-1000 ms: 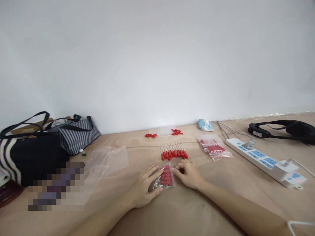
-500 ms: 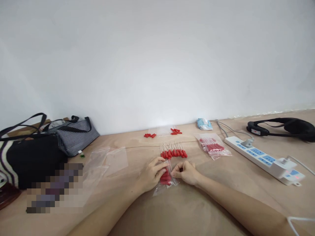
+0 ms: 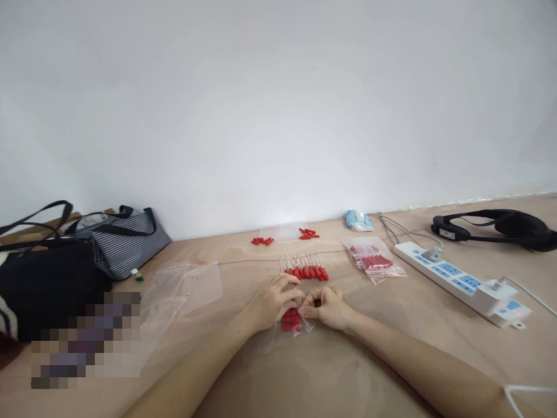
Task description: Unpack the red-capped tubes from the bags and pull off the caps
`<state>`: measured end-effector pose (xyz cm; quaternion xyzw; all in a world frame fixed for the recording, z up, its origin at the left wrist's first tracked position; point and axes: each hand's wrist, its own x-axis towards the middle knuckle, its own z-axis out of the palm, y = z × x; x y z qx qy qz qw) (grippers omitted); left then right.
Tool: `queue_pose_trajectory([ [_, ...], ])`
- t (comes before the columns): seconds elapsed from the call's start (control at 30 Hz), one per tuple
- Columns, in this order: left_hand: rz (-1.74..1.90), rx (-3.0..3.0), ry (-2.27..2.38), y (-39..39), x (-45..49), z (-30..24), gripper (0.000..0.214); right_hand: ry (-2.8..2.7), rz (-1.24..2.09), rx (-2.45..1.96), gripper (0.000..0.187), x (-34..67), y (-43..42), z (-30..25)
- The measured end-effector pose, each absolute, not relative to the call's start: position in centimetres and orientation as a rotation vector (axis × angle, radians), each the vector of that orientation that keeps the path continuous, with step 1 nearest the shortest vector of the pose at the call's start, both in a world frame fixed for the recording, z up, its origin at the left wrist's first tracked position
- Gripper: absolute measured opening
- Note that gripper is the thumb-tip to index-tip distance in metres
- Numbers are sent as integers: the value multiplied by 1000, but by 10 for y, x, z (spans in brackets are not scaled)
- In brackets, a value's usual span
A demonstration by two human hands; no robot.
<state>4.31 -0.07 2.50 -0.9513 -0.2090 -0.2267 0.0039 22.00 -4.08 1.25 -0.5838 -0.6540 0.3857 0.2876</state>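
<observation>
Between my hands lies a clear zip bag (image 3: 296, 330) with several red-headed pieces inside, close to the front of the table. My left hand (image 3: 275, 299) rests over the bag's left and upper part, its fingers curled on the plastic. At the bag's right edge, the thumb and forefinger of my right hand (image 3: 326, 307) are pinched on the plastic. Just beyond my fingers is a row of white sticks with red heads (image 3: 307, 271), the heads toward me. My fingers partly cover the bag's opening.
At right lie filled zip bags (image 3: 376, 261), a power strip (image 3: 448, 278) with cables, and a black headset (image 3: 491, 229). Flat clear bags (image 3: 200, 284) lie at left, near a striped bag (image 3: 130, 244) and a black bag (image 3: 52, 296). Loose red pieces (image 3: 262, 241) and a tissue pack (image 3: 359, 220) sit by the wall.
My left hand has shifted slightly over the bag, and my right fingers have moved a little left along its edge. The whole view has drifted slightly.
</observation>
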Motion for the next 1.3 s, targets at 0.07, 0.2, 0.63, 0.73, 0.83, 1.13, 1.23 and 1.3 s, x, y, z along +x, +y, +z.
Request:
queue_pose_trajectory([
  [0.07, -705, -2989, -656, 0, 44, 25, 17, -1759, 1028, -1556, 27, 220, -41, 13],
  [0.2, -739, -2991, -640, 1, 46, 23, 19, -1776, 1020, -1571, 27, 220, -40, 11],
  [0.63, -825, -2999, -707, -5, 45, 21, 17, -1786, 1022, -1605, 26, 220, -36, 12],
  [0.73, -820, -3014, -732, -6, 45, 21, 17, -1787, 1044, -1586, 21, 220, -37, 12],
  [0.83, -812, -3031, -736, -6, 44, 20, 17, -1773, 1057, -1582, 17, 220, -37, 13],
  [1.13, -836, -3037, -725, -4, 42, 17, 15, -1768, 1080, -1590, 17, 221, -37, 16],
  [1.23, -859, -3035, -704, -4, 42, 16, 16, -1791, 1073, -1590, 18, 221, -37, 14],
  [1.3, -862, -3034, -674, -3, 41, 15, 18, -1802, 1066, -1596, 17, 221, -37, 14],
])
